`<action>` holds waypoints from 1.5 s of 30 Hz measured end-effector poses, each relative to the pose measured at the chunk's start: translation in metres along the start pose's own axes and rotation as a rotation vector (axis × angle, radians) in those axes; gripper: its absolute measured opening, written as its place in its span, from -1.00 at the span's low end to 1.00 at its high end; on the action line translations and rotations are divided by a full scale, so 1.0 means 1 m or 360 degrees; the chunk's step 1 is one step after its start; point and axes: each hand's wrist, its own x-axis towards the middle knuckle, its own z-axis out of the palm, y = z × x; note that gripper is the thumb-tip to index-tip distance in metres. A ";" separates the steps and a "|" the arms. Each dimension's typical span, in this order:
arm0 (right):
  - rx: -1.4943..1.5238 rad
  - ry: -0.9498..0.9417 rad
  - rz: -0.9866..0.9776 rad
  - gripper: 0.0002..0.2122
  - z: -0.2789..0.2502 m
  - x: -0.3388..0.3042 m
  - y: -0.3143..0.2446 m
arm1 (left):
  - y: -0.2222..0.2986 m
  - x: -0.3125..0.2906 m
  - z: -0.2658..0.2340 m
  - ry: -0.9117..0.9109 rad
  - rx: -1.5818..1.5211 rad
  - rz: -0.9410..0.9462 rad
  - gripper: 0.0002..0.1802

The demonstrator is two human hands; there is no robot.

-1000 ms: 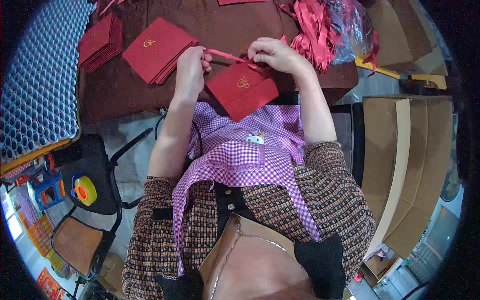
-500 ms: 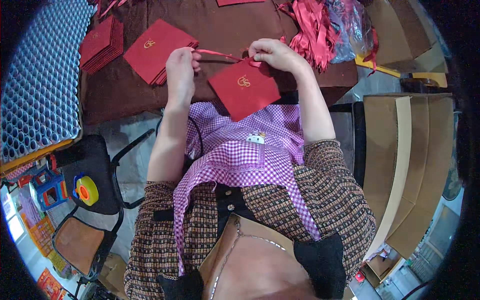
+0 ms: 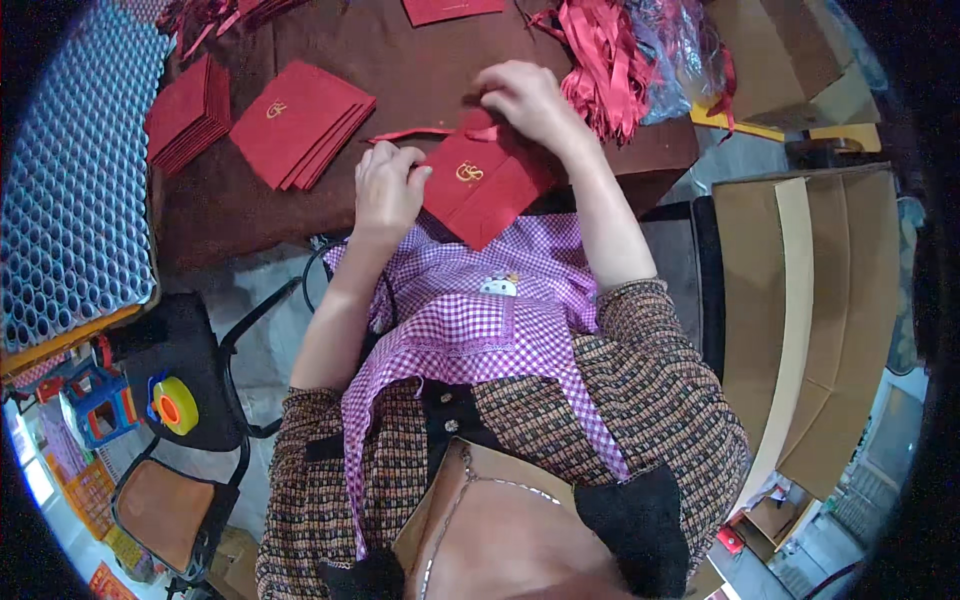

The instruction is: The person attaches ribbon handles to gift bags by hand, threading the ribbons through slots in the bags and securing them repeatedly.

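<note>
A red square card (image 3: 480, 195) with a gold emblem lies tilted at the table's near edge, over my checked apron. My left hand (image 3: 390, 190) is at its left corner, fingers curled and thumb against the card's edge. A red ribbon (image 3: 415, 134) stretches from the card's top toward the left, its loose end above my left fingers. My right hand (image 3: 530, 105) is raised over the card's upper edge with fingers bent; the ribbon runs up toward its fingertips, which are blurred.
Left of the card are two stacks of red cards (image 3: 300, 125), (image 3: 190, 115). A bundle of red ribbons (image 3: 605, 70) and clear plastic bags (image 3: 670, 65) lie at the right. A honeycomb-like tray (image 3: 75, 190) borders the left; cardboard boxes (image 3: 830, 310) stand right, chairs (image 3: 165, 510) left.
My left hand has released the ribbon's end and come down to the card's left corner. My right hand has lifted slightly off the card's top edge. The view has shifted a little.
</note>
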 end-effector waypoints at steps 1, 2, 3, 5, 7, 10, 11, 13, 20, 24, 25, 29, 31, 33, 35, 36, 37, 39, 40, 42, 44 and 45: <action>-0.0059 0.0120 0.0186 -0.84 -0.009 0.001 0.001 | 0.000 -0.001 0.001 0.0002 -0.0002 -0.0004 -0.78; -0.0118 0.0241 0.0372 -0.82 -0.016 0.001 0.001 | -0.001 -0.001 0.002 0.0003 -0.0046 -0.0028 -0.79; -0.0317 0.0261 0.0633 -0.76 -0.023 -0.001 -0.001 | -0.002 -0.002 0.002 0.0004 -0.0088 -0.0052 -0.81; -0.0651 -0.0053 0.0900 -0.71 -0.032 -0.001 0.003 | -0.003 -0.001 0.003 0.0049 -0.0101 0.0004 -0.83; -0.0750 -0.0136 0.0913 -0.71 -0.023 -0.004 0.010 | -0.005 -0.001 0.004 0.0099 -0.0109 0.0059 -0.84; -0.0762 -0.0332 0.0802 -0.71 -0.009 -0.008 0.013 | -0.007 0.001 0.002 -0.0028 -0.0299 -0.0178 -0.82; -0.0751 -0.0246 0.0732 -0.73 -0.004 -0.010 0.020 | -0.007 0.003 0.001 -0.0099 -0.0446 -0.0298 -0.82; -0.0617 -0.0108 0.0607 -0.78 -0.001 -0.006 0.025 | -0.008 0.007 -0.001 -0.0163 -0.0600 -0.0447 -0.79; 0.2136 0.0477 0.0656 -0.80 -0.024 -0.003 -0.029 | -0.009 0.018 -0.002 -0.0098 -0.0481 -0.0336 -0.78; 0.1748 0.0342 0.0581 -0.83 -0.020 -0.015 -0.051 | -0.005 0.018 0.002 0.0162 -0.0128 -0.0022 -0.87; 0.1693 0.0266 0.0576 -0.85 -0.017 -0.021 -0.059 | -0.001 0.019 0.001 0.0138 -0.0100 -0.0019 -0.86; 0.1319 -0.0034 0.0460 -0.88 0.017 -0.039 -0.078 | 0.001 0.024 -0.008 -0.0152 -0.0299 -0.0299 -0.81; 0.0649 0.0009 0.0204 -0.89 0.034 -0.046 -0.073 | -0.004 0.024 -0.008 -0.0199 -0.0392 -0.0319 -0.80; 0.0424 0.0043 0.0093 -0.90 0.045 -0.049 -0.068 | -0.022 0.022 -0.001 -0.0304 -0.0579 -0.0341 -0.77; 0.0251 0.0021 0.0080 -0.92 0.050 -0.049 -0.063 | -0.024 0.021 -0.002 -0.0415 -0.0801 -0.0413 -0.75; 0.0254 0.0019 0.0085 -0.92 0.052 -0.049 -0.061 | -0.025 0.020 -0.003 -0.0520 -0.1024 -0.0482 -0.73; 0.0252 0.0053 0.0084 -0.92 0.053 -0.049 -0.060 | -0.022 0.022 -0.010 -0.0584 -0.0872 -0.0391 -0.67; 0.0238 0.0078 0.0098 -0.91 0.056 -0.050 -0.056 | -0.016 0.023 -0.017 -0.0636 -0.0953 -0.0426 -0.67; 0.0243 0.0073 0.0093 -0.91 0.057 -0.050 -0.057 | -0.015 0.022 -0.020 -0.0671 -0.1029 -0.0458 -0.66; 0.0188 0.0080 0.0077 -0.91 0.060 -0.050 -0.059 | -0.025 0.019 -0.009 -0.0597 -0.1098 -0.0489 -0.66; 0.0227 0.0132 0.0062 -0.90 0.060 -0.049 -0.060 | -0.027 0.018 -0.006 -0.0585 -0.1238 -0.0464 -0.66; 0.0199 0.0137 0.0049 -0.90 0.061 -0.048 -0.061 | -0.029 0.017 -0.006 -0.0584 -0.1239 -0.0466 -0.66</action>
